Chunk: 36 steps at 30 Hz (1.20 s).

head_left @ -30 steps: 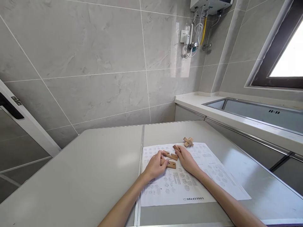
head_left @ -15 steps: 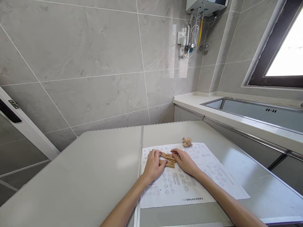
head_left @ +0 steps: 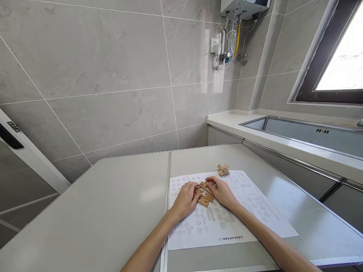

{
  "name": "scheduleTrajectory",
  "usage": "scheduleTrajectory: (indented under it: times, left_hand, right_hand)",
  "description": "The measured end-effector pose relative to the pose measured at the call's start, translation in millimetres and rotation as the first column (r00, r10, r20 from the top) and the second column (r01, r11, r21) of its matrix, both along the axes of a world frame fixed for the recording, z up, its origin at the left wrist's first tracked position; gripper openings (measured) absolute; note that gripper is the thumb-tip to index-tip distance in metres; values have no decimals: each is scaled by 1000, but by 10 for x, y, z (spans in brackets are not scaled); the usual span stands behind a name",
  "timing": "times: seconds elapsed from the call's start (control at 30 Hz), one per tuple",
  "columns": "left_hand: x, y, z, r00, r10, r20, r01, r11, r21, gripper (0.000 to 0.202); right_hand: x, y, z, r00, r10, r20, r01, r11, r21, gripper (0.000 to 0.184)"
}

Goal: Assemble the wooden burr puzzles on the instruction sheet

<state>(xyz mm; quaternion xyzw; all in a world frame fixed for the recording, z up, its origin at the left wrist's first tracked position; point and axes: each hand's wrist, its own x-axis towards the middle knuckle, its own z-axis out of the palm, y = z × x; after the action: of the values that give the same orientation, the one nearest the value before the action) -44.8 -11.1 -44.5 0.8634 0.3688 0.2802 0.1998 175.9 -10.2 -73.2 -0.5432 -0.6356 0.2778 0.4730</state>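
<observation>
Between our two hands, notched wooden pieces [head_left: 203,202] lie close together over a printed sheet [head_left: 204,238], some edges seeming to touch. Our left hand [head_left: 183,200] has its thumb and bent fingers closed on their left ends; our right hand [head_left: 222,192] curls its fingertips onto the farther right side, though we cannot tell whether it pinches anything. As far as we can judge, these pieces form a loose row and do not interlock, so any joining remains undone. At the sheet's far edge, a crossed wooden block [head_left: 224,170] sits already assembled. Around us spreads the pale table [head_left: 127,196], with a sink [head_left: 300,132] well off to the right.
</observation>
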Motion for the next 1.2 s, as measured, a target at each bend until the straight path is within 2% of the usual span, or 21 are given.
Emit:
scheduleTrajectory:
  times: [0.2, 0.47, 0.7, 0.83, 1.03, 1.2]
  left_hand:
    - [19, -58, 49, 1000, 14, -1, -14, 999, 48, 37]
    - [72, -158, 160, 990, -133, -47, 135, 989, 57, 47]
    - [83, -193, 246, 963, -249, -105, 258, 963, 79, 56]
    - [99, -226, 299, 951, -282, -128, 294, 953, 80, 59]
    - [120, -230, 290, 958, -246, -148, 264, 957, 120, 48]
    - [81, -115, 186, 975, -131, -178, 157, 977, 144, 36]
  right_hand:
    - [-52, -78, 68, 997, 72, 18, -73, 997, 31, 23]
    - [-69, -106, 102, 998, 32, 63, -35, 998, 57, 22]
    - [-99, -97, 127, 984, 40, -172, -47, 998, -32, 22]
    - [-110, -94, 119, 967, 54, -249, -71, 995, -63, 19]
    - [-112, -57, 46, 974, 2, -228, -5, 1000, -11, 19]
    - [-94, -23, -8, 981, -45, -190, 47, 999, 6, 19]
